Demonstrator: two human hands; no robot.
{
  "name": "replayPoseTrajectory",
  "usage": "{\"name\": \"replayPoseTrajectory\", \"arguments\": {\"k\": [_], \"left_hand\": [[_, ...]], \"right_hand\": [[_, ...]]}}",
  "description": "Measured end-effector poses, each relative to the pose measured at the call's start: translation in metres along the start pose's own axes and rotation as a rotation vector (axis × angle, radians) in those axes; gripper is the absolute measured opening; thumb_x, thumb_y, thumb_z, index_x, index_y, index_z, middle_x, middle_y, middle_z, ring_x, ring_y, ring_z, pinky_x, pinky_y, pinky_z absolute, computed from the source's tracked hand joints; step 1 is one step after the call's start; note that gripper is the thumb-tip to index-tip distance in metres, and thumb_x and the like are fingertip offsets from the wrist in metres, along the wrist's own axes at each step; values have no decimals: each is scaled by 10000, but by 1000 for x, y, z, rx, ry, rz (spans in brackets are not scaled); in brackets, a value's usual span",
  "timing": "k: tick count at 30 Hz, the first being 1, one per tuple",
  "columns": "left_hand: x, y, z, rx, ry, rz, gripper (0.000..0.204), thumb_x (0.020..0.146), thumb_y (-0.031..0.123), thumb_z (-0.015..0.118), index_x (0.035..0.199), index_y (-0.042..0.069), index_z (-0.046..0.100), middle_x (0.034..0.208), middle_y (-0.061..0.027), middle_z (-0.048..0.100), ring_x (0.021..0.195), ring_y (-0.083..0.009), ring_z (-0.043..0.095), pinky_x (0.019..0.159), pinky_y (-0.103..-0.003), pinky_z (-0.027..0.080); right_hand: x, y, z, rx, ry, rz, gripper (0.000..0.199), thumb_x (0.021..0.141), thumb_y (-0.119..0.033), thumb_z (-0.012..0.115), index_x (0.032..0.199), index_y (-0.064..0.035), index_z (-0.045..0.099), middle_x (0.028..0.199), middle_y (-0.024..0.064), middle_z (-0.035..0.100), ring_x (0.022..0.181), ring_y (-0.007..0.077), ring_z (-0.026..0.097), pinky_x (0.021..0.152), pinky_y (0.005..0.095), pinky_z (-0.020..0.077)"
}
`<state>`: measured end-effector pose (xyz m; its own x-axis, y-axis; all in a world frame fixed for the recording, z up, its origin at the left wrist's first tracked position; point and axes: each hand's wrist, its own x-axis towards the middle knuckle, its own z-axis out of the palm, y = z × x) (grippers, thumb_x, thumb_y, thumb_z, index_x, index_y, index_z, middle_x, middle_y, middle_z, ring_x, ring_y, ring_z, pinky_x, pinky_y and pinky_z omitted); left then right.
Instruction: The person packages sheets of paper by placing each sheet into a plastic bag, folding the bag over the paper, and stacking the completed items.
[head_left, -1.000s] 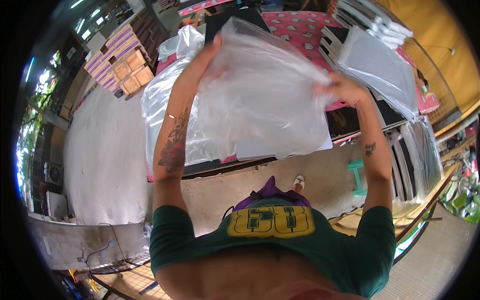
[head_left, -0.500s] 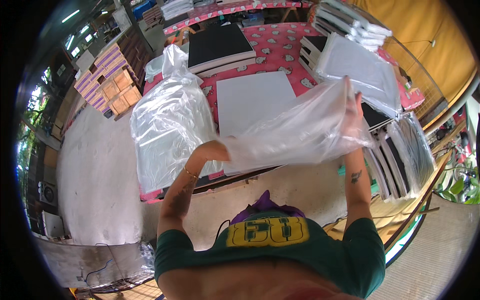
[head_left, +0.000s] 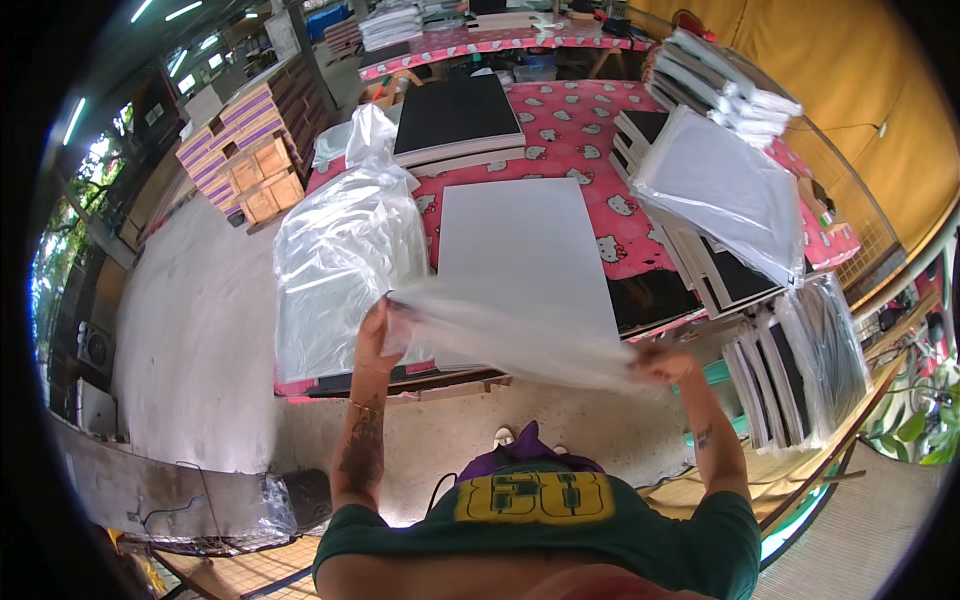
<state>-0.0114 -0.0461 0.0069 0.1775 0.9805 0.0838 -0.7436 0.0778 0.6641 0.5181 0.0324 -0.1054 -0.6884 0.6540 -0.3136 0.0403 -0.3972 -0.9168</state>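
A clear plastic bag [head_left: 530,335], blurred by motion, stretches between my hands over the near end of a large pale grey-white board [head_left: 525,235]. Its left end is in my left hand [head_left: 377,337], whose fingers are partly covered by the film. At the bag's other end, my right hand [head_left: 665,364] grips it with closed fingers, just beyond the table's near edge. The board lies flat on a pink patterned tablecloth [head_left: 610,207]. Beside it on the left rests a shiny pile of clear plastic bags [head_left: 345,265].
Black-topped boards [head_left: 458,115] are stacked at the back of the table. Plastic-wrapped boards [head_left: 720,185] lie on the right, and more wrapped panels [head_left: 800,360] stand upright below them. Stacked boxes [head_left: 255,150] stand on the floor at left; a yellow curtain [head_left: 840,60] hangs at right.
My right hand has come down and toward me, drawing its end of the bag lower. My left hand has shifted slightly left. More of the board shows now.
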Motion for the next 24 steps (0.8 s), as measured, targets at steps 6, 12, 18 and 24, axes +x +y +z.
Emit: {"name": "replayPoseTrajectory", "arguments": {"k": [6, 12, 18, 24], "left_hand": [[-65, -58, -74, 8, 471, 9, 273, 914, 219, 439, 1088, 34, 537, 897, -95, 614, 749, -178, 605, 637, -335, 534], [-47, -139, -40, 983, 952, 28, 357, 815, 51, 433, 1154, -34, 505, 623, -108, 580, 479, -191, 531, 499, -323, 462], [-52, -130, -55, 1806, 757, 23, 356, 779, 43, 470, 1117, -50, 527, 633, -229, 560, 509, -300, 542, 535, -391, 444], [-45, -61, 0, 1041, 687, -35, 139, 751, 107, 574, 876, 49, 561, 612, -44, 509, 527, -187, 546, 545, -350, 477]], "right_hand": [[7, -34, 86, 415, 22, -54, 427, 711, -69, 606, 1130, -11, 545, 815, 64, 615, 689, 208, 600, 571, 319, 484], [50, 22, 79, -564, 873, -34, 499, 755, -65, 520, 1251, -35, 466, 1000, 201, 608, 733, 344, 612, 647, 414, 484], [71, 46, 98, -685, 1042, -215, 562, 737, -3, 506, 1294, -30, 438, 916, 274, 601, 722, 363, 609, 673, 397, 476], [32, -8, 105, -371, 956, -282, 506, 711, -29, 578, 1207, -12, 477, 956, 132, 618, 782, 186, 607, 645, 294, 471]]}}
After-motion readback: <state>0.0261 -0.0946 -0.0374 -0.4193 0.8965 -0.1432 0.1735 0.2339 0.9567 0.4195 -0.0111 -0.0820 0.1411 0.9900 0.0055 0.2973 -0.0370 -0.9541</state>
